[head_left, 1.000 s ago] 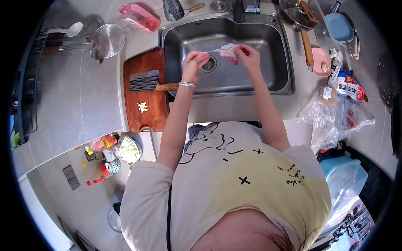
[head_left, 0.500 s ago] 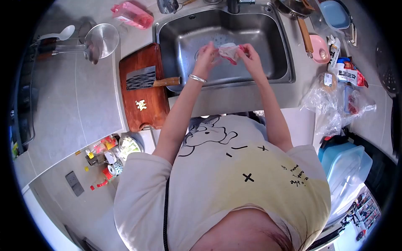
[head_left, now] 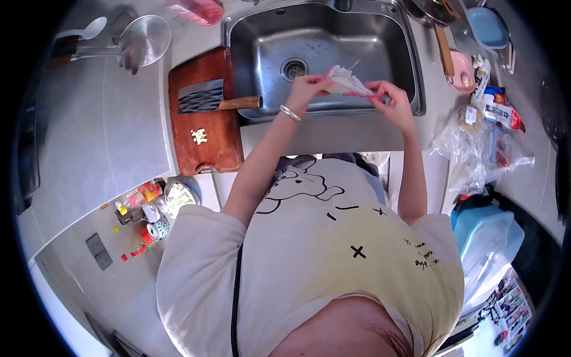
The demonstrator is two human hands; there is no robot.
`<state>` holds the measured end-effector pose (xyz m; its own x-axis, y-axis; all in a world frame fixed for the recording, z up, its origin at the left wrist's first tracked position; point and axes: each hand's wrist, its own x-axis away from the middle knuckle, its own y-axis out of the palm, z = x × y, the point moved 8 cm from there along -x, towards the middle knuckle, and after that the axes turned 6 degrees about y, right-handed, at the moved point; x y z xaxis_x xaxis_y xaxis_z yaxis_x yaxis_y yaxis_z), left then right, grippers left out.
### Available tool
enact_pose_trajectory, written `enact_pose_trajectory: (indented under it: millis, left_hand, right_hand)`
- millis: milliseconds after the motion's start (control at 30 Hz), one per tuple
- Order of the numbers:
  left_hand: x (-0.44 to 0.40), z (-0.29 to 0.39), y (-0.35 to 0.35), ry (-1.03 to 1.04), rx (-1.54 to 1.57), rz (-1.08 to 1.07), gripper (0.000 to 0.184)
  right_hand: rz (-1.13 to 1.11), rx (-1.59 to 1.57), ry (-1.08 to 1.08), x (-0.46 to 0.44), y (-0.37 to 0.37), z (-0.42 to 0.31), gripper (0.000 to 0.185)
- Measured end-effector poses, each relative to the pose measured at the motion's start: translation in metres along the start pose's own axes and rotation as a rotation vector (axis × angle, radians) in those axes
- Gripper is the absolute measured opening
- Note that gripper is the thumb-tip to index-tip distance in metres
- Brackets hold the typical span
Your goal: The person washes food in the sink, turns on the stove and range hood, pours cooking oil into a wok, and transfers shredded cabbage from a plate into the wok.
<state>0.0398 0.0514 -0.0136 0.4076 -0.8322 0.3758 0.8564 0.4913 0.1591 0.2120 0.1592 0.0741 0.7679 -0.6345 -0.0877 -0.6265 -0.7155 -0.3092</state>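
A small crumpled white and pink-red bag or wrapper [head_left: 347,81] is stretched between my hands over the near side of the steel sink [head_left: 267,50]. My left hand [head_left: 307,91] pinches its left end, and a silver bracelet is on that wrist. Its right edge is gripped by the fingertips of my right hand [head_left: 391,101]. To the left of the sink lies a brown cutting board [head_left: 208,154]. A cleaver [head_left: 201,96] rests on the board, its wooden handle reaching over the sink rim. Small pale chopped pieces [head_left: 198,136] sit below the blade.
A pan with a wooden handle [head_left: 443,50], a pink dish [head_left: 463,71], packets [head_left: 499,110] and plastic bags [head_left: 467,146] lie right of the sink. Strainer [head_left: 146,40], ladles and a pink bottle [head_left: 199,9] are at the upper left. A bowl [head_left: 178,196] and bottles stand lower left.
Both hands have moved toward me and to the right with the wrapper, which is now spread wider between them. The view has shifted, so the sink appears higher.
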Motion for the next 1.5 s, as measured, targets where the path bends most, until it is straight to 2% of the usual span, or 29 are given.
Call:
enact_pose_trajectory:
  millis: [33,100,133,233,300,333,433,500,567,667,700,733,800,833,933,967,1067,1100,1200,1233,1333,1367,1433,1467,1500]
  left_hand:
    - [-0.003,-0.004,-0.004,-0.028,0.105,0.056,0.019]
    - [-0.009,-0.005,-0.021,-0.06,0.108,0.193,0.019]
    - [-0.01,-0.004,-0.027,-0.072,0.108,0.262,0.02]
    - [-0.011,0.004,-0.012,-0.008,0.344,0.274,0.021]
    - [-0.013,0.006,0.001,-0.054,0.508,0.225,0.02]
    - [-0.015,0.009,0.008,-0.074,0.588,0.201,0.019]
    - [-0.008,0.043,0.033,0.038,0.412,0.188,0.018]
    - [-0.01,0.055,0.054,0.162,0.219,0.08,0.016]
    - [-0.004,0.07,0.083,0.308,0.07,-0.044,0.016]
    - [0.0,0.064,0.12,0.425,-0.227,-0.161,0.016]
    - [0.009,0.067,0.133,0.375,-0.452,-0.177,0.013]
    - [0.018,0.078,0.146,0.564,-0.561,-0.189,0.013]
    - [0.041,0.092,0.173,0.946,-0.764,-0.198,0.013]
    - [0.045,0.087,0.185,0.898,-0.791,-0.273,0.013]
    - [0.06,0.085,0.224,1.039,-1.069,-0.375,0.013]
    - [0.045,0.059,0.228,0.895,-1.153,-0.352,0.016]
    - [0.065,0.069,0.263,1.12,-0.714,-0.719,0.023]
    - [0.073,0.089,0.273,1.046,-0.689,-0.713,0.025]
    - [0.018,0.053,0.255,0.324,-0.157,-0.534,0.028]
    - [-0.003,0.049,0.253,0.224,-0.135,-0.476,0.038]
    - [-0.057,0.044,0.262,-0.088,-0.141,-0.341,0.05]
    - [-0.072,0.043,0.271,-0.085,-0.184,-0.325,0.053]
    - [-0.091,0.043,0.299,-0.145,-0.165,-0.374,0.045]
    - [-0.097,0.04,0.311,-0.18,-0.155,-0.394,0.042]
    - [-0.108,0.039,0.317,-0.051,-0.214,-0.369,0.031]
  right_hand:
    - [0.015,-0.049,0.053,0.003,-0.005,0.0,0.018]
    - [0.049,-0.15,0.161,0.007,-0.015,0.002,0.016]
    - [0.144,-0.16,0.088,0.007,-0.025,0.003,0.016]
    - [0.203,0.011,0.066,0.02,-0.04,-0.01,0.014]
    - [0.287,0.167,-0.007,0.029,-0.047,-0.013,0.012]
    - [0.304,0.219,0.039,0.033,-0.05,-0.007,0.012]
    - [0.307,0.364,0.211,0.048,-0.055,0.019,0.017]
    - [0.24,0.448,0.365,0.057,-0.043,0.044,0.023]
    - [0.224,0.181,0.268,0.053,-0.019,0.042,0.028]
    - [0.132,-0.718,0.48,0.048,0.029,0.06,0.032]
    - [0.142,-0.97,0.573,0.052,0.042,0.065,0.035]
    - [0.147,-1.227,0.656,0.057,0.051,0.067,0.037]
    - [0.238,-1.351,0.553,0.062,0.036,0.058,0.038]
    - [0.28,-1.413,0.504,0.066,0.03,0.052,0.038]
    - [0.396,-1.591,0.335,0.073,0.008,0.038,0.038]
    - [0.428,-1.646,0.275,0.073,-0.001,0.037,0.038]
    - [0.435,-1.765,0.247,0.1,-0.01,0.077,0.046]
    - [0.415,-1.666,0.178,0.095,-0.028,0.08,0.047]
    - [0.504,-1.897,0.042,0.104,-0.072,0.071,0.038]
    - [0.733,-1.814,0.137,0.11,-0.089,0.068,0.041]
    - [1.017,-1.347,0.062,0.117,-0.128,0.044,0.045]
    - [1.014,-1.179,-0.015,0.118,-0.135,0.053,0.045]
    - [1.139,-0.881,0.262,0.121,-0.142,0.059,0.045]
    - [1.125,-0.529,0.331,0.121,-0.146,0.07,0.045]
    - [1.129,-0.176,0.402,0.122,-0.149,0.081,0.046]
